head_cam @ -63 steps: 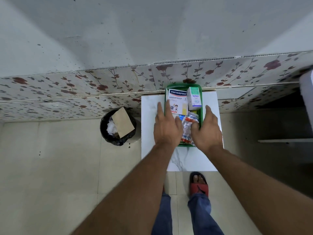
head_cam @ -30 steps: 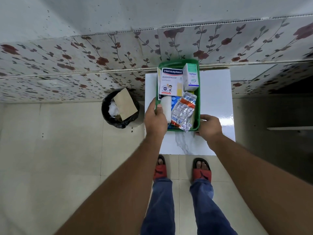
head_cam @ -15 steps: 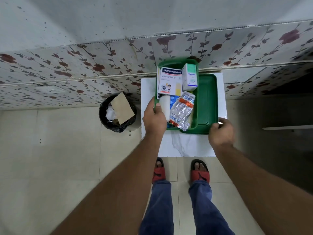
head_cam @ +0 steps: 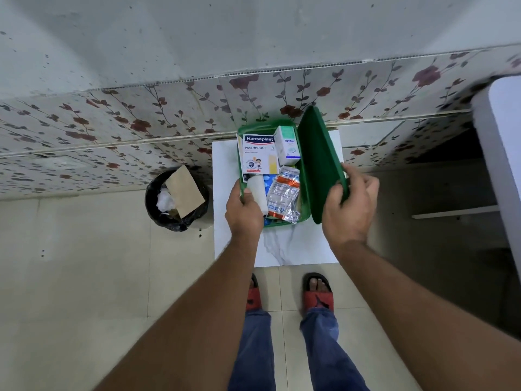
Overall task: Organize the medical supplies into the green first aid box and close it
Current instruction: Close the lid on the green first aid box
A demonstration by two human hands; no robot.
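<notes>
- The right hand point(head_cam: 349, 204) reaches forward and grips the free edge of the green lid point(head_cam: 318, 162), thumb on the inner face and fingers wrapped behind; the lid stands tilted up on edge along the right side of the green first aid box point(head_cam: 303, 193).
- The left hand point(head_cam: 244, 211) is closed on the box's near left rim, thumb resting against a white bandage roll point(head_cam: 260, 193) inside.
- The box sits open on a small white table point(head_cam: 282, 246), at its far edge by the flowered wall.
- Inside the box: one Hansaplast carton point(head_cam: 258, 155) at far left, one small white-and-green carton point(head_cam: 287, 146) just beside it, one clear foil packet point(head_cam: 283, 197) in front, one bandage roll.
- One black bin point(head_cam: 176, 198) stands left of the table.
</notes>
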